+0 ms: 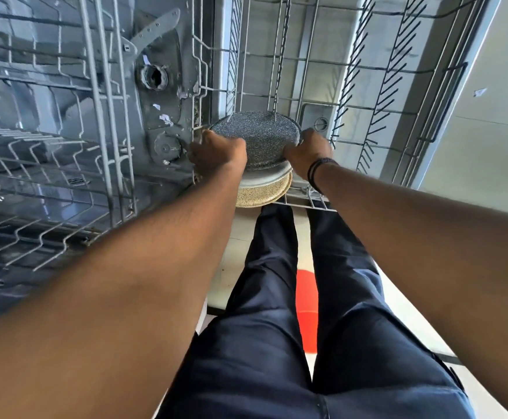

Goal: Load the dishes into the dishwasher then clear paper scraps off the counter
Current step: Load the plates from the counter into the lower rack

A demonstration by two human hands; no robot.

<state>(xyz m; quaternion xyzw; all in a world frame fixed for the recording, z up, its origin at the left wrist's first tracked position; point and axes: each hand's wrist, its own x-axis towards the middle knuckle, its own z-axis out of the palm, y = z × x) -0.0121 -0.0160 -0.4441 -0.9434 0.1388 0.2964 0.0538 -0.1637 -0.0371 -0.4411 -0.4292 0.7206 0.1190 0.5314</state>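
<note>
Both hands on a stack of plates over the pulled-out dishwasher rack

Left hand (pixel 216 154) and right hand (pixel 307 152) each curl round opposite edges of the dark speckled plate (pixel 258 137), which sits on top of a white plate (pixel 265 178) and a tan speckled plate (pixel 262 195), all held at the near end of the lower rack (pixel 367 86). Right wrist has a dark wristband (pixel 316 173). No readable writing anywhere that I can spot. Off to the left is another wire rack (pixel 50 146) over the grey dishwasher tub (pixel 162 95), with small paper scraps (pixel 165 118) stuck on it. Below: dark trousers (pixel 277 328), pale floor (pixel 473 146), something orange (pixel 307 297) between the legs.
</note>
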